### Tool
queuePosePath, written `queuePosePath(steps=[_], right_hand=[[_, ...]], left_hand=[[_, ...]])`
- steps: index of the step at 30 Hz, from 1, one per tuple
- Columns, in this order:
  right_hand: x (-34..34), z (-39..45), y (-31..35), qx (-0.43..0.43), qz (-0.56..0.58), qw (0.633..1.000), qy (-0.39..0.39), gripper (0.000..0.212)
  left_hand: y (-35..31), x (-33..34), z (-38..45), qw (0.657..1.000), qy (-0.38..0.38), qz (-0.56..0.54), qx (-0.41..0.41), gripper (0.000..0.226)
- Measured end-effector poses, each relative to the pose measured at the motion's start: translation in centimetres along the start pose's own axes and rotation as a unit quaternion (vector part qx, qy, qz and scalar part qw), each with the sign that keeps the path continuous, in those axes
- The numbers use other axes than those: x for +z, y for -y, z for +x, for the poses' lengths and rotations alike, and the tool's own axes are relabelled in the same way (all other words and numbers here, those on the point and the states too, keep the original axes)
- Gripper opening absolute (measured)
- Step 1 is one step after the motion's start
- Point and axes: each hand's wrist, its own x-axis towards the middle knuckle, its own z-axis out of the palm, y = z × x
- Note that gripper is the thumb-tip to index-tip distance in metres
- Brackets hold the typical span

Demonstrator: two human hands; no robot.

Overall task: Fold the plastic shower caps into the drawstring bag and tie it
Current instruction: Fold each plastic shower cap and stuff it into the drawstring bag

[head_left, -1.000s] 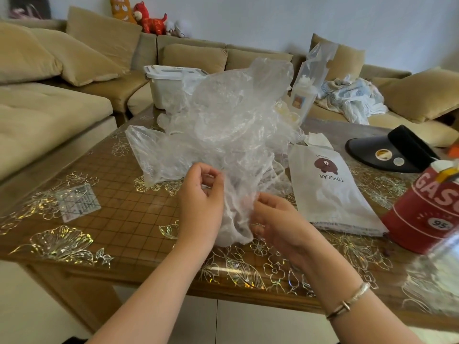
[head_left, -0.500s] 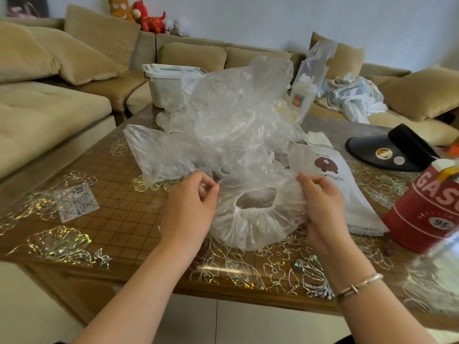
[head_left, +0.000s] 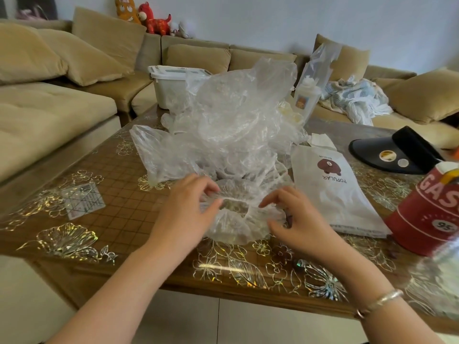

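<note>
A clear shower cap (head_left: 234, 219) is lying near the table's (head_left: 104, 247) front edge, its elastic opening stretching left to right between the hands. The left hand (head_left: 185, 214) and right hand (head_left: 296, 219) are pinching opposite rim edges. Behind it the loose cap heap (head_left: 231, 125) is piling up, and the white drawstring bag (head_left: 332, 194) is lying just right, nearer the right hand.

Just one head-worn wide-angle cam here, looking forward and down over the table (head_left: 104, 219) from close up. Sofa (head_left: 49, 115) and wall fill the far background.
</note>
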Motion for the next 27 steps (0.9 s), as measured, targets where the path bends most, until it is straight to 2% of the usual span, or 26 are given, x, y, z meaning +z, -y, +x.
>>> queuePosePath(steps=[2,4,7,9,11,12,13,16,19,21,23,27], right_hand=[[-0.1,-0.5,0.1,-0.013,0.018,0.995,0.094,0.042],[0.1,-0.8,0.0,-0.004,0.017,0.989,0.147,0.053],[1.0,-0.5,-0.2,-0.003,-0.042,0.994,0.100,0.048],[1.6,-0.1,-0.4,-0.017,-0.084,0.995,0.053,0.037],[1.9,0.5,-0.7,-0.012,-0.080,0.997,0.014,0.018],[2.0,0.6,-0.7,0.001,-0.053,0.999,0.000,0.014],[2.0,0.8,-0.8,0.022,-0.012,1.000,-0.007,0.021],[1.8,0.9,-0.4,0.085,0.123,0.989,-0.002,0.034],[2.3,1.2,-0.1,0.119,0.151,0.981,-0.021,0.036],[2.9,1.7,-0.2,0.145,0.113,0.982,-0.044,0.040],[3.4,2.0,-0.3,0.160,0.050,0.984,-0.063,0.040],[3.9,2.3,0.1,0.129,-0.106,0.984,-0.058,0.027]], left_hand=[[-0.6,0.4,-1.0,0.993,0.116,0.008,0.006,0.036],[-0.7,0.6,-1.6,0.985,0.169,0.033,0.016,0.056],[0.0,0.3,-1.6,0.979,0.184,0.079,0.025,0.074],[0.4,0.4,-1.6,0.982,0.170,0.082,0.032,0.060],[0.5,0.4,-1.5,0.990,0.133,0.044,0.030,0.028],[0.6,0.4,-1.4,0.993,0.112,0.017,0.017,0.015],[0.8,0.3,-1.3,0.995,0.095,-0.013,-0.003,0.012],[1.5,0.2,-0.7,0.992,0.080,-0.070,-0.069,0.030],[1.8,0.4,-0.2,0.988,0.061,-0.090,-0.113,0.042],[2.0,0.7,-0.1,0.992,0.028,-0.049,-0.114,0.041],[1.9,0.8,-0.1,0.994,0.002,0.041,-0.097,0.034],[1.5,0.8,0.0,0.976,-0.005,0.200,-0.081,0.017]])
